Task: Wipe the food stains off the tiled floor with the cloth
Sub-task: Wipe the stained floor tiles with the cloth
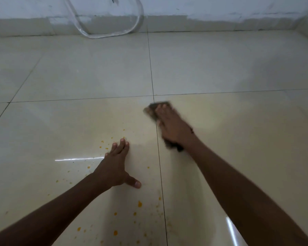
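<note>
My right hand [174, 128] lies flat, palm down, pressing the dark cloth [154, 110] against the tiled floor [238, 139], just right of a grout line; the cloth pokes out beyond the fingertips and behind the wrist, and both are blurred. My left hand [115, 167] rests open on the neighbouring tile, fingers together, thumb spread wide, holding nothing. Orange food stains [140, 204] speckle the floor around and below that hand. A clear plastic piece [103, 34] leans at the far wall [220, 8].
</note>
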